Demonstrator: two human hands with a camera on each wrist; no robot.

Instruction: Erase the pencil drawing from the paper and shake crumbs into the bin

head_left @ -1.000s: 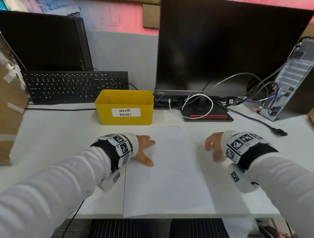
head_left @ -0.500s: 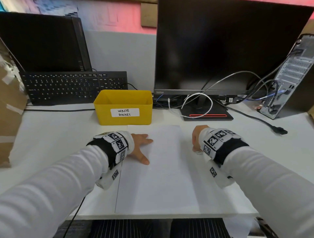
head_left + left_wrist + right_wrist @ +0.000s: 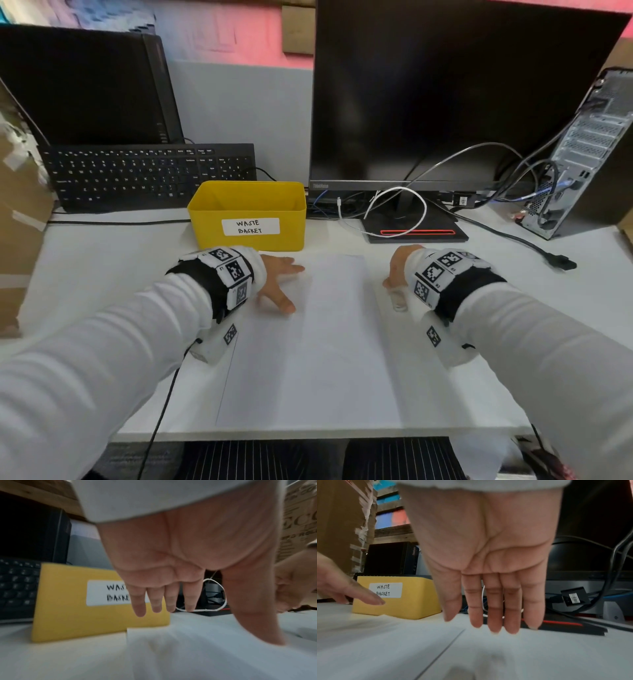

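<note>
A white sheet of paper [image 3: 308,349] lies flat on the desk in front of me; no pencil marks show on it. Just behind it stands the yellow bin [image 3: 250,209] labelled WASTE BASKET. My left hand [image 3: 279,282] is at the paper's far left corner, fingers straight, thumb [image 3: 267,632] pressed on the sheet [image 3: 188,655]. My right hand [image 3: 397,270] hovers by the far right corner, fingers [image 3: 494,615] straight and pointing down, holding nothing. A small whitish thing [image 3: 399,299] lies under its wrist, too blurred to name.
A monitor [image 3: 445,102] on its stand, loose cables [image 3: 400,212] and a computer tower [image 3: 582,164] fill the back right. A black keyboard [image 3: 147,174] leans at the back left. A cardboard box [image 3: 17,222] borders the left. The desk's front edge [image 3: 308,435] is near.
My right hand has moved left and forward, from the open desk to the paper's far right corner. The left hand has stayed at the far left corner.
</note>
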